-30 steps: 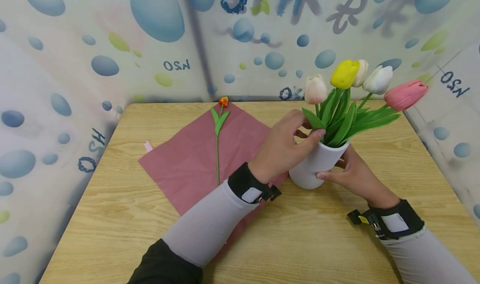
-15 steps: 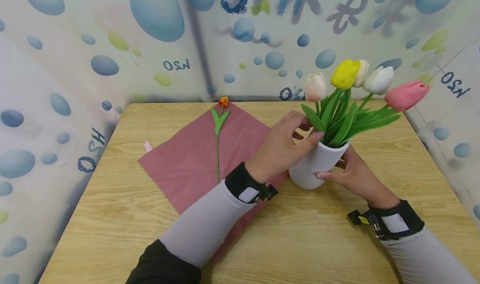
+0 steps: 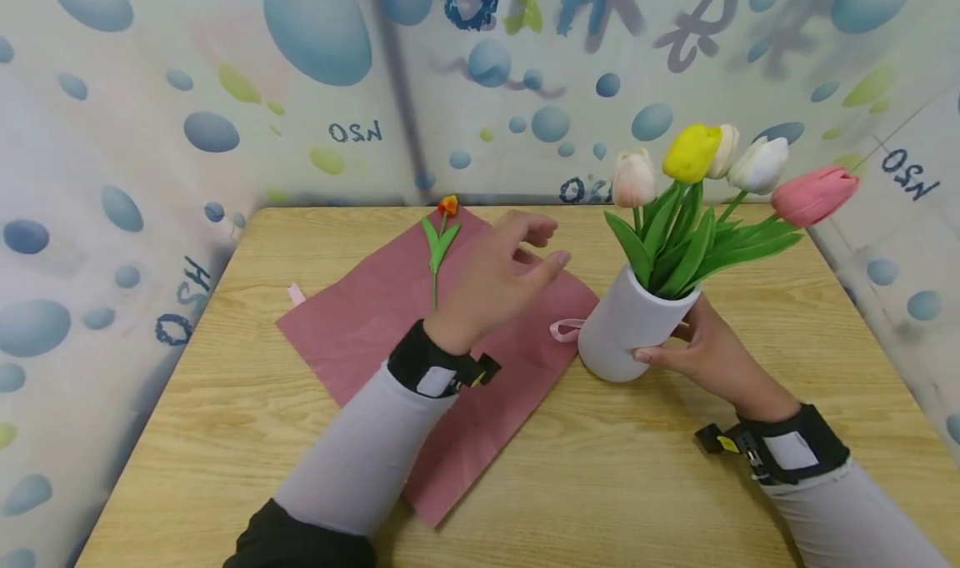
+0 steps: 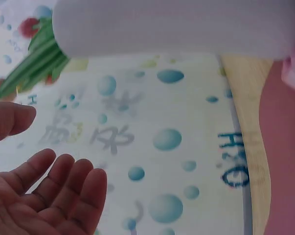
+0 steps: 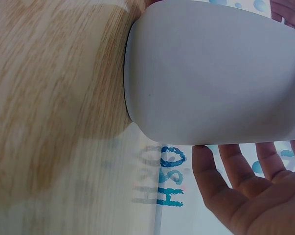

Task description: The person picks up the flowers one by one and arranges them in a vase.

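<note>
A white vase (image 3: pixel 633 331) stands at the right of the table, leaning a little to the right. Artificial tulips (image 3: pixel 693 156) in yellow, white, cream and pink rise from it among green leaves. My right hand (image 3: pixel 708 347) grips its lower right side, thumb in front; in the right wrist view its fingers (image 5: pixel 230 171) lie against the wall. To the left of the vase, my left hand (image 3: pixel 502 276) hovers over the mauve wrapping sheet (image 3: pixel 360 326), fingers loosely bent around nothing. A single orange-red tulip (image 3: pixel 447 206) lies on that sheet, its lower stem hidden by the hand.
A pink ribbon loop (image 3: pixel 566 330) lies between sheet and vase. Another pale pink bit (image 3: pixel 296 293) sticks out at the sheet's left corner. Behind the wooden table (image 3: pixel 600 485) hangs a backdrop (image 3: pixel 420 68) printed with blue drops.
My left hand has let go near the leaves at the vase's rim and moved left over the sheet, uncovering the ribbon loop. The right hand stays on the vase.
</note>
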Motion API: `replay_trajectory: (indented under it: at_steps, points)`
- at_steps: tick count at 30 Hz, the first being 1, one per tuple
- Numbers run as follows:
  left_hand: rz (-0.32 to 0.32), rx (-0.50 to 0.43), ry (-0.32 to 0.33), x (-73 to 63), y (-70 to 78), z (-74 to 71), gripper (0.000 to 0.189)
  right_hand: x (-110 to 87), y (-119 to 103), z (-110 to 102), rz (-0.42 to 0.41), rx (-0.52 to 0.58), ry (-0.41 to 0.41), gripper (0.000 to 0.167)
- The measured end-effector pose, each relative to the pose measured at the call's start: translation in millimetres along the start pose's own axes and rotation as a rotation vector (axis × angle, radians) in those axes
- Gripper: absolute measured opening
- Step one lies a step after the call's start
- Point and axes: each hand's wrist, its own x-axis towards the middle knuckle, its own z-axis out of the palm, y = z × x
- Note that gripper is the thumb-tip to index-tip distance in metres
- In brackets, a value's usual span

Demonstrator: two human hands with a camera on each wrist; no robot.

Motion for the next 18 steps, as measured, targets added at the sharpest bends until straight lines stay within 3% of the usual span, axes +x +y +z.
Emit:
replay_trajectory:
  at_steps: [6,11,15,18]
  points:
    - [-0.139,-0.012,0.145,-1.7,-25.7,-25.3,0.04,-1.0,-0.3,0.6,-0.003,0.01,-0.002,0.093]
    - [-0.245,-0.015,0.228,-3.2,-45.5,-44.1,0.04,-1.5,-1.3,0.5,-0.007,-0.002,-0.002,0.093]
    - [-0.335,0.024,0.239,-3.2,-59.6,-54.1,0.045,-1.0,-1.3,-0.4,-0.018,-0.009,0.008,0.093]
    - [-0.42,0.055,0.207,-4.1,-70.7,-58.5,0.05,-0.3,-0.9,-0.3,-0.018,-0.013,0.007,0.092]
